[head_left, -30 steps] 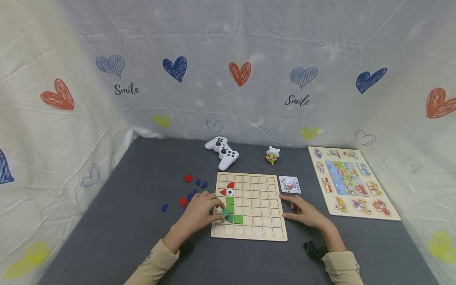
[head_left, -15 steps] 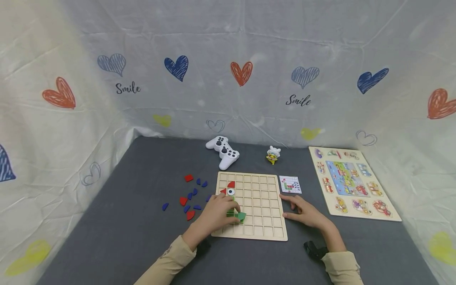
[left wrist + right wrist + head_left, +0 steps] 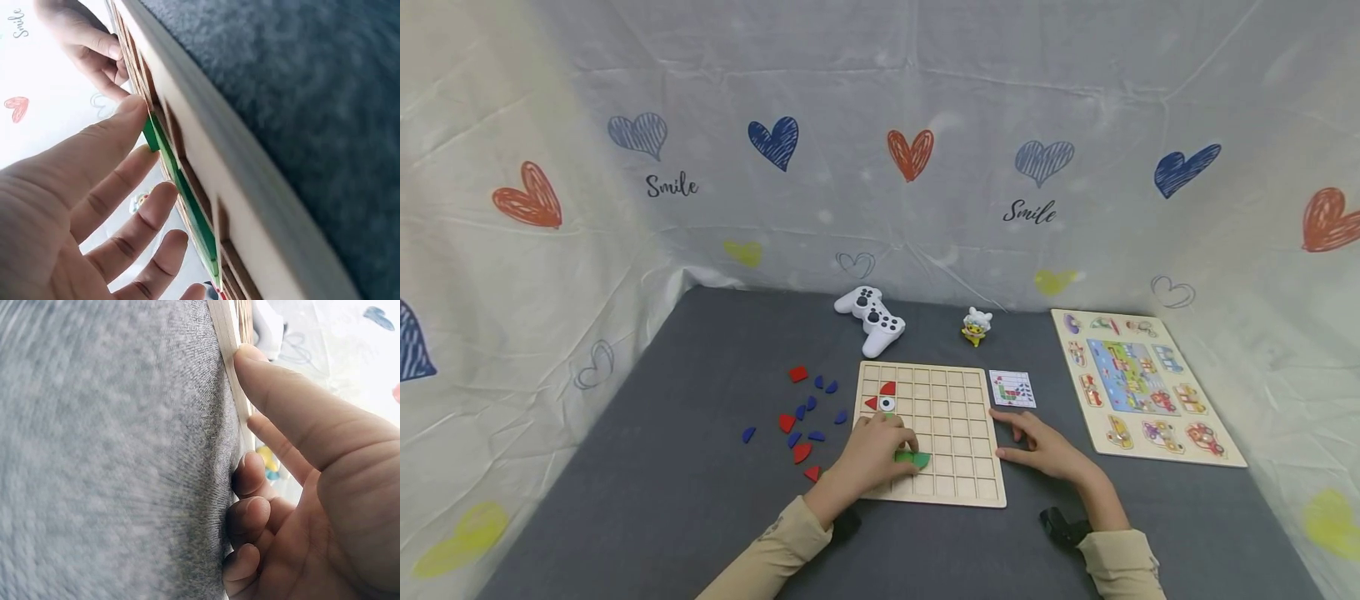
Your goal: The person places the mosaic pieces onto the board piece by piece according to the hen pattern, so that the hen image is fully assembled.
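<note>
My left hand [image 3: 874, 457] is over the lower left of the wooden grid board [image 3: 957, 442], pinching a green quarter-circle piece [image 3: 922, 460] between thumb and index finger. In the left wrist view that green piece [image 3: 150, 134] stands at the grid, tilted against the fingertips, beside green pieces lying in the cells. A green square [image 3: 904, 457] adjoins it; other green pieces are hidden under the hand. Higher in the same column sit a white eye piece [image 3: 887, 404] and a red quarter-circle [image 3: 888, 388], with a red triangle [image 3: 871, 402] alongside. My right hand [image 3: 1039, 446] touches the board's right edge with thumb and index fingertip.
Loose blue half-circles [image 3: 817, 436] and red pieces [image 3: 802, 452] lie left of the board. A pattern card [image 3: 1012, 389] is at its upper right. Behind stand a white game controller [image 3: 871, 319] and a small figurine [image 3: 975, 326]. A picture puzzle board [image 3: 1142, 387] lies far right.
My left hand has moved right across the board with the green quarter-circle, lowering it to the cell right of the green square. The right hand has stayed at the edge.
</note>
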A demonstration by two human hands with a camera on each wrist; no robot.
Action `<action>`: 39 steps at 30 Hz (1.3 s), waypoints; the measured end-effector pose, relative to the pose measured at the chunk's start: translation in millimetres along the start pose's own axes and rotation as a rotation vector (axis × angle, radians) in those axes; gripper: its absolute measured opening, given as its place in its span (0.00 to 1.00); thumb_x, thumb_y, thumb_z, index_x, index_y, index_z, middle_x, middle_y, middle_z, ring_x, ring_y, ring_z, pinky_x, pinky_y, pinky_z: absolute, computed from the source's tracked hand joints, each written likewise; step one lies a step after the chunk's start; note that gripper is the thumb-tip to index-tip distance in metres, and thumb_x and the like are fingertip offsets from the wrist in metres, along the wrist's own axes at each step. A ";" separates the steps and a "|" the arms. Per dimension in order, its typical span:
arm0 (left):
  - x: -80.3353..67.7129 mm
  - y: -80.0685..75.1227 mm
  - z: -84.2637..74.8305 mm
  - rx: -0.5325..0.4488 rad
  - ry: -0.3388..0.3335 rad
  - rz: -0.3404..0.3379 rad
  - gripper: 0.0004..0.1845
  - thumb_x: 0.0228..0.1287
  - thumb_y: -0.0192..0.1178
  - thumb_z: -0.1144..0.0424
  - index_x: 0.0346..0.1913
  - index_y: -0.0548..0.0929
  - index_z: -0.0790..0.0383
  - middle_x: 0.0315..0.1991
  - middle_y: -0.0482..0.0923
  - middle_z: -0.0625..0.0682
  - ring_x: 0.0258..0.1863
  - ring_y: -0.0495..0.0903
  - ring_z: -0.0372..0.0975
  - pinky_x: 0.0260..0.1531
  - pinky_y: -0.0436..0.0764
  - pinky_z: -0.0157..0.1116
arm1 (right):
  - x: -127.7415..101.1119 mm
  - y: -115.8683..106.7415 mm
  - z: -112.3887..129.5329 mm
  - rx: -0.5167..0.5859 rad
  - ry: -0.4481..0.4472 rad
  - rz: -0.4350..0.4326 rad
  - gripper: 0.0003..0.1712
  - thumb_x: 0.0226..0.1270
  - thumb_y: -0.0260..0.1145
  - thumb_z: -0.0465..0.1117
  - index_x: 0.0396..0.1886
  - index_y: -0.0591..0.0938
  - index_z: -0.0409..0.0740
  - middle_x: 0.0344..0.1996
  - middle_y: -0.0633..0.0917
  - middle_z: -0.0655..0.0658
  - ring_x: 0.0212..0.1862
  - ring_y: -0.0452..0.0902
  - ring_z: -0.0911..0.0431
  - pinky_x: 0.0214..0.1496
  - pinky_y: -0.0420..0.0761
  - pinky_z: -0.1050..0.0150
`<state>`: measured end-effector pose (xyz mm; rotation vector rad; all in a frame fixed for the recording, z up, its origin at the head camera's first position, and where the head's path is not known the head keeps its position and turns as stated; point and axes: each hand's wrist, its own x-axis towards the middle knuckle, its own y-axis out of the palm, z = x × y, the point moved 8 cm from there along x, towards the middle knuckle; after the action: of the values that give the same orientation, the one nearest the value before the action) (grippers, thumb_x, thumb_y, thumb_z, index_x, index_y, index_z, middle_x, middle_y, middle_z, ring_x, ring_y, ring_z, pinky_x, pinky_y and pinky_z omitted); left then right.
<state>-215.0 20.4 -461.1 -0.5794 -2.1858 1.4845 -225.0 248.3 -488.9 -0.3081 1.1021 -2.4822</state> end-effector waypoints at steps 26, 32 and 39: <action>-2.9 -0.8 -0.8 0.035 -0.013 0.003 0.14 0.46 0.70 0.46 0.36 0.84 0.45 0.32 0.75 0.42 0.38 0.71 0.39 0.40 0.70 0.44 | 1.4 -2.0 0.7 -0.010 -0.001 -0.007 0.36 0.57 0.68 0.47 0.64 0.69 0.42 0.29 0.66 0.49 0.26 0.56 0.64 0.26 0.61 0.70; -10.3 -6.6 8.3 0.043 0.006 -0.033 0.13 0.48 0.69 0.47 0.37 0.84 0.44 0.36 0.77 0.41 0.39 0.72 0.38 0.40 0.71 0.44 | 0.6 -1.2 0.6 -0.015 -0.003 -0.007 0.36 0.57 0.68 0.47 0.64 0.69 0.42 0.28 0.66 0.49 0.25 0.53 0.68 0.26 0.61 0.70; -21.8 -20.6 29.4 0.042 -0.010 -0.108 0.12 0.46 0.71 0.50 0.35 0.85 0.46 0.35 0.78 0.43 0.34 0.71 0.38 0.37 0.71 0.44 | 0.0 0.8 -1.4 -0.011 0.005 -0.002 0.36 0.57 0.68 0.47 0.64 0.69 0.43 0.29 0.66 0.49 0.26 0.55 0.65 0.27 0.61 0.70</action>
<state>-215.8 -21.0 -454.1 -0.4340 -2.1520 1.4760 -225.3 248.7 -490.5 -0.3064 1.1178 -2.4812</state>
